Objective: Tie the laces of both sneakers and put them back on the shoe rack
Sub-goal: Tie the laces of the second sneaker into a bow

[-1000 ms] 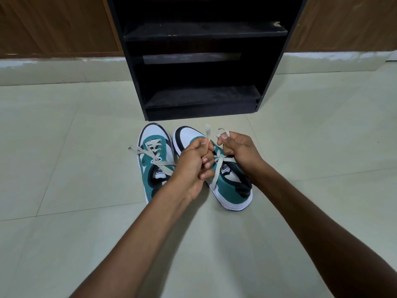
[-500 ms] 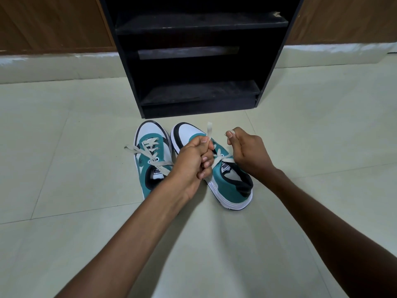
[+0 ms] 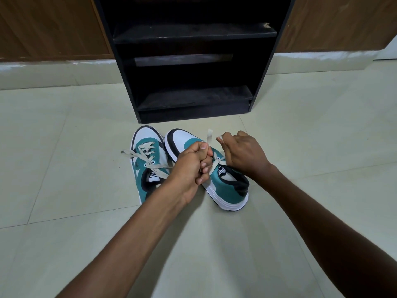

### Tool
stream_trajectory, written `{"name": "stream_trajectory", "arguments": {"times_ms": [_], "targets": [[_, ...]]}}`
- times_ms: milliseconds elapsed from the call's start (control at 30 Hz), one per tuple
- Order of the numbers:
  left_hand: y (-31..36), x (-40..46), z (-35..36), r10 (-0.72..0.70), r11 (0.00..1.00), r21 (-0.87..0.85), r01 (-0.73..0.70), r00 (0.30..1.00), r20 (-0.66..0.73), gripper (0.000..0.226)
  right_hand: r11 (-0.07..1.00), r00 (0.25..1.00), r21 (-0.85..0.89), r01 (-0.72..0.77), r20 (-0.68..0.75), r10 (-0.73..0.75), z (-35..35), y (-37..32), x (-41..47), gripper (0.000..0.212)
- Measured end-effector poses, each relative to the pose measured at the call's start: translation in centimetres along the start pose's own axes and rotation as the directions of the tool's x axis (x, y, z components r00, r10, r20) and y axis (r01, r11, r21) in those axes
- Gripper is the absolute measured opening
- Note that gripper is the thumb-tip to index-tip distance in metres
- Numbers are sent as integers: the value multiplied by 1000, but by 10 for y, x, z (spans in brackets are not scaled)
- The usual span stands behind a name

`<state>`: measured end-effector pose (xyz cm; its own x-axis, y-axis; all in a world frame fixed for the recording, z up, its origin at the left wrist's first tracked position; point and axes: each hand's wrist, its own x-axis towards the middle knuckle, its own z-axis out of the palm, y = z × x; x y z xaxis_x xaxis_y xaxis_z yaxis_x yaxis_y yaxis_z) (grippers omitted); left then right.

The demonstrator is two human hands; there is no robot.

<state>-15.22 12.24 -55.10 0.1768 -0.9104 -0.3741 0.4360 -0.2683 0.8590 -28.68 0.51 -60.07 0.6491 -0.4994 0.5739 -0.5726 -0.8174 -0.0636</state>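
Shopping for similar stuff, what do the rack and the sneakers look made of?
Rack: likely painted or laminated board, matte black, dusty, one shelf corner chipped pale. Sneakers: teal uppers look like suede or canvas, white toes smooth like leather or synthetic, flat woven laces.

Shoe rack: floor, 12 o'clock, behind sneakers.
Left sneaker: floor, touching right sneaker at 3 o'clock.
Hands: above right sneaker.

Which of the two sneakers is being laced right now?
The right sneaker: both hands, left and right, grip its lace ends. The left sneaker lies untouched, its laces loose.
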Motion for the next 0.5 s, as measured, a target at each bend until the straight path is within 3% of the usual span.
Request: {"name": "stream_trajectory", "arguments": {"times_ms": [300,400,467,500], "targets": [[2,-6,5,10,990,-140,-20,997,-72,20,994,988,39,-102,119,97,-16,-5,-1,26],[7,-14,-3,58,998,-6,-59,990,-127,7,948,961,222,-228,209,182,-32,-24,-7,30],[12,-21,-13,155,970,219,-108,966,-209,11,910,952,306,-278,210,220,-43,-31,-11,36],[15,-26,-20,250,907,395,-145,940,-230,15,908,955,318,-274,202,217,-47,-33,-13,36]]}}
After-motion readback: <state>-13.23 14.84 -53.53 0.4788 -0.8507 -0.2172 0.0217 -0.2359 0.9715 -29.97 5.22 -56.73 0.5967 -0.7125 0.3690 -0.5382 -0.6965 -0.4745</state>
